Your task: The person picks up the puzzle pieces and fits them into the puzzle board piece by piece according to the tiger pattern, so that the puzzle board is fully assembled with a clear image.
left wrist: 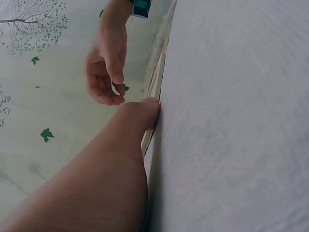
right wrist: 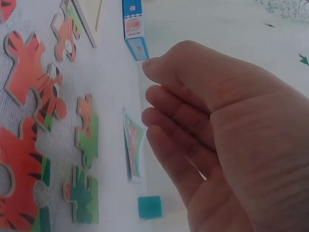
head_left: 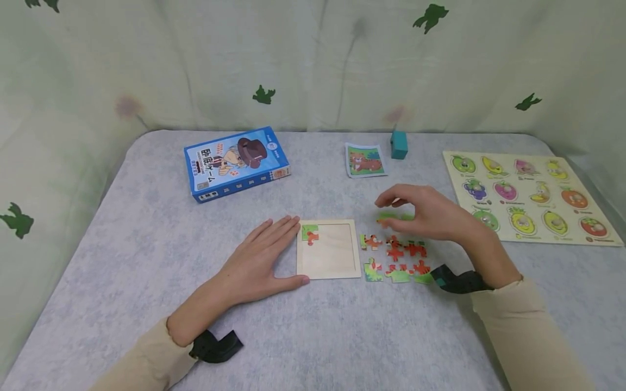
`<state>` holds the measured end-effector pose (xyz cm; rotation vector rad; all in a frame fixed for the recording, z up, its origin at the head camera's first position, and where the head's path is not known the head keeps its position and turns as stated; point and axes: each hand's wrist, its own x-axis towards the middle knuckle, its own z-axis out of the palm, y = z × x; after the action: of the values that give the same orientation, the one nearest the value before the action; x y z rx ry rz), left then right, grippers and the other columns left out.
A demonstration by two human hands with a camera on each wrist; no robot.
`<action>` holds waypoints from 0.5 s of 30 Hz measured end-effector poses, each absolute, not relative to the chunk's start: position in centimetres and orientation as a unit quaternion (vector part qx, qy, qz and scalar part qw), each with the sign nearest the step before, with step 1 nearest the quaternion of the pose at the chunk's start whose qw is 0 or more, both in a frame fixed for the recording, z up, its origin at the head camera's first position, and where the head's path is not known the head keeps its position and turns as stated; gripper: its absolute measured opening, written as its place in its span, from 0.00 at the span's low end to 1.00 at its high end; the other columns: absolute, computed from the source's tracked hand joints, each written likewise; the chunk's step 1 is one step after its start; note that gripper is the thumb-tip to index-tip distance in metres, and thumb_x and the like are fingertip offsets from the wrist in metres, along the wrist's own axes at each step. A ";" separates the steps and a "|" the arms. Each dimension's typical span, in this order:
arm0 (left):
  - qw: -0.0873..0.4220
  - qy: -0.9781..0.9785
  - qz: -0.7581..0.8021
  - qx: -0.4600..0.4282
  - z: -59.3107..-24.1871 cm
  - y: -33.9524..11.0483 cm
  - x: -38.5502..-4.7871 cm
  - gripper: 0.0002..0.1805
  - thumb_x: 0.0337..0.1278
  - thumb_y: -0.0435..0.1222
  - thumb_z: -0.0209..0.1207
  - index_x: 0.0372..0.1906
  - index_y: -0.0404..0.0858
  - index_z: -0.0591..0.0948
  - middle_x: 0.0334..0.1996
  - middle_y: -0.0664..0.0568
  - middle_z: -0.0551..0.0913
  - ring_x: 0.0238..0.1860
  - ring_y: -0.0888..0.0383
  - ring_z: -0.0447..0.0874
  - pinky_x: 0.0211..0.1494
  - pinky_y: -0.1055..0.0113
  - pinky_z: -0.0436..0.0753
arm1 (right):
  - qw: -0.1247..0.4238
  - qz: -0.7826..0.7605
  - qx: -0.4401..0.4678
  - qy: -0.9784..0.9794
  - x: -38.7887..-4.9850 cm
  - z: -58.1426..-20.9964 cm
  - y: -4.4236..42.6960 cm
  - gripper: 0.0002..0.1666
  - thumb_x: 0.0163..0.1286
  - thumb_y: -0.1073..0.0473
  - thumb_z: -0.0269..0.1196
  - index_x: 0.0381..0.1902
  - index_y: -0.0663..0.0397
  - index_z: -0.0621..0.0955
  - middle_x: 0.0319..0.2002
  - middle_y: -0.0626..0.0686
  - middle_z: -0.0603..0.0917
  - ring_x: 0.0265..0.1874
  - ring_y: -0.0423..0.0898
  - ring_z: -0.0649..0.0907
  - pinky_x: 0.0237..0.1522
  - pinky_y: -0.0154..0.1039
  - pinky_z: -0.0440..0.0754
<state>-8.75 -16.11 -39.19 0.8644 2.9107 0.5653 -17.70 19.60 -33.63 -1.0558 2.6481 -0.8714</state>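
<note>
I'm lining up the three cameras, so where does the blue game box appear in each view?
Head: the blue game box lies left of centre, in the upper half.
Left wrist: not in this picture.
Right wrist: at the top edge, left of centre, partly cut off.
Shared landmark: the right hand, right of centre, top centre and right side respectively.

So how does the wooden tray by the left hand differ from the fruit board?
The wooden tray is small and nearly square; the fruit board is far larger and oblong. The tray is mostly bare, with one puzzle piece in its upper-left corner; the board carries rows of fruit pictures. The left hand touches the tray, not the board. Both are pale and flat.
</note>
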 end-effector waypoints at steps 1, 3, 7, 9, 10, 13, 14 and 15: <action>0.027 0.942 0.182 0.279 -39.2 -16.1 -8.8 0.57 0.57 0.69 0.62 0.81 0.37 0.59 0.82 0.47 0.57 0.83 0.50 0.52 0.85 0.48 0.51 | 0.084 -0.289 -0.350 0.887 -17.8 -33.7 19.7 0.21 0.64 0.65 0.74 0.54 0.59 0.83 0.51 0.53 0.88 0.50 0.50 0.85 0.56 0.53 0.86; 0.027 0.942 0.182 0.280 -39.2 -16.2 -8.8 0.57 0.57 0.69 0.62 0.81 0.37 0.59 0.82 0.47 0.57 0.83 0.50 0.52 0.85 0.48 0.51 | 0.089 -0.284 -0.345 0.890 -17.8 -33.8 19.9 0.21 0.64 0.65 0.73 0.55 0.59 0.83 0.51 0.53 0.88 0.50 0.51 0.85 0.56 0.53 0.86; 0.026 0.943 0.181 0.279 -39.2 -16.1 -8.7 0.58 0.56 0.69 0.62 0.81 0.37 0.60 0.82 0.47 0.57 0.83 0.50 0.52 0.85 0.48 0.51 | 0.105 -0.274 -0.330 0.897 -18.1 -34.0 20.3 0.22 0.65 0.64 0.73 0.56 0.58 0.83 0.52 0.53 0.88 0.51 0.50 0.85 0.56 0.53 0.86; 0.025 0.942 0.183 0.280 -39.2 -16.1 -8.7 0.58 0.56 0.68 0.62 0.81 0.37 0.60 0.82 0.47 0.57 0.83 0.50 0.52 0.85 0.48 0.51 | 0.111 -0.270 -0.323 0.900 -18.2 -34.1 20.5 0.22 0.65 0.64 0.73 0.57 0.58 0.83 0.53 0.53 0.88 0.51 0.50 0.85 0.57 0.53 0.86; 0.025 0.942 0.183 0.280 -39.2 -16.1 -8.7 0.58 0.56 0.68 0.62 0.81 0.37 0.60 0.82 0.47 0.57 0.83 0.50 0.52 0.85 0.48 0.51 | 0.113 -0.268 -0.321 0.901 -18.3 -34.2 20.6 0.22 0.65 0.63 0.73 0.57 0.58 0.83 0.53 0.52 0.88 0.51 0.50 0.85 0.57 0.53 0.86; 0.024 0.942 0.184 0.280 -39.2 -16.1 -8.8 0.58 0.56 0.68 0.62 0.81 0.37 0.60 0.82 0.47 0.57 0.83 0.50 0.52 0.85 0.48 0.51 | 0.120 -0.262 -0.315 0.904 -18.4 -34.4 20.8 0.22 0.65 0.63 0.72 0.57 0.57 0.83 0.53 0.51 0.88 0.51 0.49 0.85 0.58 0.52 0.85; 0.024 0.942 0.183 0.280 -39.2 -16.1 -8.8 0.58 0.56 0.68 0.62 0.81 0.37 0.60 0.82 0.47 0.57 0.83 0.50 0.52 0.85 0.48 0.51 | 0.123 -0.260 -0.311 0.906 -18.5 -34.5 20.9 0.22 0.65 0.63 0.72 0.57 0.57 0.83 0.52 0.51 0.88 0.51 0.49 0.84 0.58 0.52 0.85; 0.024 0.942 0.182 0.280 -39.2 -16.1 -8.8 0.58 0.56 0.68 0.62 0.81 0.37 0.60 0.82 0.46 0.57 0.83 0.50 0.52 0.85 0.48 0.51 | 0.127 -0.257 -0.307 0.908 -18.5 -34.5 20.9 0.22 0.65 0.62 0.72 0.57 0.56 0.83 0.52 0.50 0.88 0.52 0.49 0.84 0.58 0.52 0.85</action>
<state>-8.80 -16.13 -39.22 0.8681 2.9162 0.5644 -18.51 20.91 -34.53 -0.8949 2.6420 -0.7474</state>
